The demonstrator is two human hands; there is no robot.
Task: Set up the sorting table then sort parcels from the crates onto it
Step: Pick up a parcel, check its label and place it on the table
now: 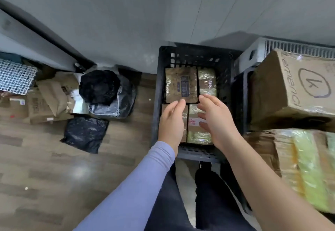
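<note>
Four parcels lie flat in the bottom of a black slatted crate that stands on the wooden floor against a grey wall. All are brown cardboard bound in shiny clear tape. The far left parcel is the largest showing, with a dark printed label down its middle. The far right parcel just beside it is narrower and glossier. The near right parcel carries a white label with red print and a band of yellowish tape at its near end. The near left parcel is mostly hidden under the left hand.

Both hands reach down into the crate. The left hand, coming from a lilac sleeve, has a released grip, fingers straight and together, tips at the near edge of the far left parcel. The right hand, on a bare forearm, is also released, fingers spread and relaxed above the near right parcel, tips at the edge of the far right one. Whether either hand touches a parcel cannot be told.

To the right of the crate a large cardboard box with a circled mark drawn on it sits tilted, above taped bundles in brown and yellow-green. Behind it shows a white slatted crate. To the left on the floor lie two black plastic bags, flattened cardboard and a piece of white netting.
</note>
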